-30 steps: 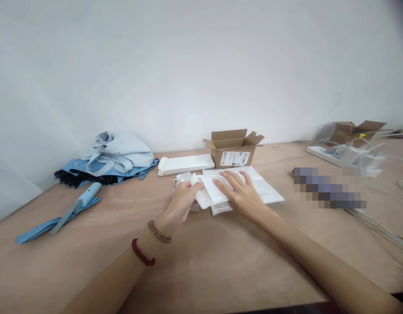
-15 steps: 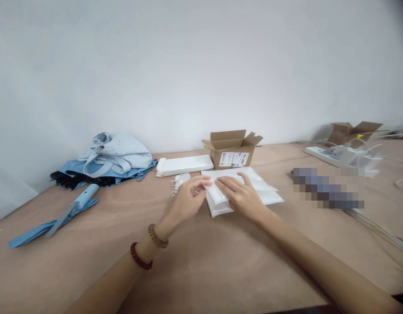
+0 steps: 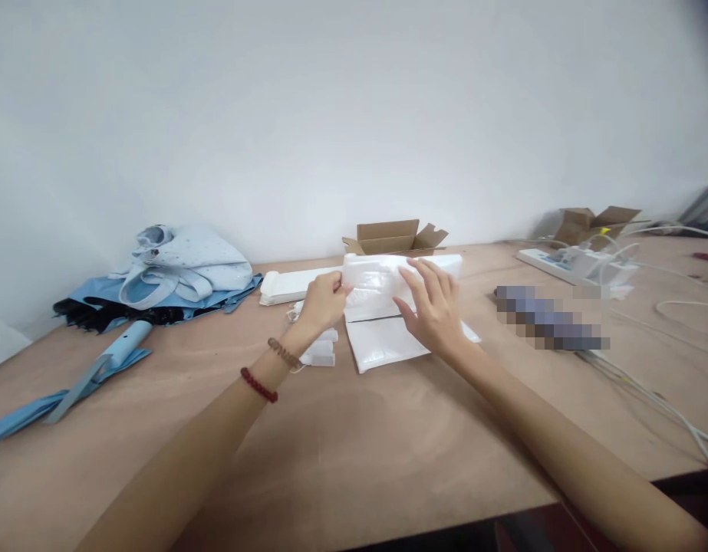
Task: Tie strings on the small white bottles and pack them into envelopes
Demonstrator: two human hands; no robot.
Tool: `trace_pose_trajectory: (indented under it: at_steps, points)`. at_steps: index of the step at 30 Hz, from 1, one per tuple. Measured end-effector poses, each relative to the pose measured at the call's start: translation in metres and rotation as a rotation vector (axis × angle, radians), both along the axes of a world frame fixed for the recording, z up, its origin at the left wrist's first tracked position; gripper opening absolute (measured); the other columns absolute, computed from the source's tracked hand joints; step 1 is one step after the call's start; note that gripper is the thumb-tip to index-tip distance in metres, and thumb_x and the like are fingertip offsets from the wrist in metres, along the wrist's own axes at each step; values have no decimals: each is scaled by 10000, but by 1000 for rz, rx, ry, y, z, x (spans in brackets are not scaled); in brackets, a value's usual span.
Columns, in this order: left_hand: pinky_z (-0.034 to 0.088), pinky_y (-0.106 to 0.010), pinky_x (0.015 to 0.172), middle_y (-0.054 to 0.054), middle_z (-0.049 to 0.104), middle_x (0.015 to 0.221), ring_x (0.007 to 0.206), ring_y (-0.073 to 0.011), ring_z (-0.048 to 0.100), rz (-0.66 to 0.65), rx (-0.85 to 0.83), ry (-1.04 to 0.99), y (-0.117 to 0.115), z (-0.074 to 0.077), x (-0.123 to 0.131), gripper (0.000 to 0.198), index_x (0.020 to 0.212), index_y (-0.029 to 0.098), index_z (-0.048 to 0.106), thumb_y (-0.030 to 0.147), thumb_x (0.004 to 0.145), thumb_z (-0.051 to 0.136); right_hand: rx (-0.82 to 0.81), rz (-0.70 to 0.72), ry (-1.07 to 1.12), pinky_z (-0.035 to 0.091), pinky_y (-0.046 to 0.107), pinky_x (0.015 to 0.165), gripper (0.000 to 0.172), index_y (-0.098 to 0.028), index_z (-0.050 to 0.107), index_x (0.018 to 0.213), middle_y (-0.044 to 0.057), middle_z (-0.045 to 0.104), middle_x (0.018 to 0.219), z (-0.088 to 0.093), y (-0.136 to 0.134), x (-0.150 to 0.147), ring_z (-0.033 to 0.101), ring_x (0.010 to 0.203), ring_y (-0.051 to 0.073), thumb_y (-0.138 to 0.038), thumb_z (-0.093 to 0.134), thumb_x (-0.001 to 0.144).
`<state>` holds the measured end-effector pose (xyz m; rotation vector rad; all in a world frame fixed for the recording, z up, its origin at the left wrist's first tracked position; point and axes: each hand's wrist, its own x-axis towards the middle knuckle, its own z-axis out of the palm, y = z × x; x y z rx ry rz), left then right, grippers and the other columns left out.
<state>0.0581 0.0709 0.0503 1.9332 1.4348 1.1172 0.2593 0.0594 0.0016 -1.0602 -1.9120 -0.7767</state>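
Observation:
A glossy white plastic bag [image 3: 370,287] is held raised off the table. My left hand [image 3: 324,305] pinches its left edge between thumb and fingers. The fingers of my right hand [image 3: 434,307] are spread over the bag's front face, thumb apart. Flat on the table beneath it lies another white plastic bag [image 3: 382,349]. Beside my left wrist are several small white pieces with thin strings [image 3: 322,353], partly hidden by the hand. Behind that hand sits a flat white stack [image 3: 288,285].
An open cardboard box [image 3: 388,230] stands behind the bag. On the left lie a pale blue fabric bag [image 3: 198,264] and a blue umbrella [image 3: 126,345]. To the right are a power strip [image 3: 546,264] with cables, a blurred-out object [image 3: 549,318] and a second cardboard box [image 3: 589,226].
The upper white bag has been lifted from the table and now faces me more upright. My left hand has moved to its edge, and my right fingers have spread. The view has shifted slightly.

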Motion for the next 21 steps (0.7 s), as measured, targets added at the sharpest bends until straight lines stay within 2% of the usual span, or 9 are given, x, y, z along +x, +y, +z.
trace_pose_trajectory:
  at_steps: [3,7,16,18,21]
  points:
    - [333,-236,536,44,469,474,446,-91,421,-68,-227,-219,18,1,1,212,598,168,505,152,802,559,-77,-36,-44,289,483,966,416,-154,412,1310,197,447,1348,-7,9,6,352,1282,318,-222,456,901]
    - [367,-236,526,33,465,431,422,-83,441,-61,-443,-289,38,-5,2,291,530,160,459,92,763,620,-187,-84,-114,285,522,945,337,-174,509,1216,198,480,1316,-19,21,13,365,1256,326,-193,494,879]
    - [493,-279,547,28,476,414,412,-101,496,30,-574,-296,62,-17,4,287,537,153,471,56,716,674,-336,-104,-190,322,487,895,241,-203,609,1095,150,557,1234,-26,31,21,446,1144,297,-188,504,879]
    - [498,-291,522,21,477,381,403,-124,515,61,-585,-255,64,-18,4,246,541,147,508,51,693,676,-378,-105,-198,327,486,893,277,-200,614,1088,143,568,1221,-26,30,21,469,1118,288,-127,445,882]
    - [478,-291,465,13,475,345,388,-153,531,88,-578,-197,68,-18,4,205,537,139,543,43,620,704,-454,-106,-218,343,486,874,431,-192,611,1095,143,572,1223,-26,29,20,489,1100,278,10,348,820]
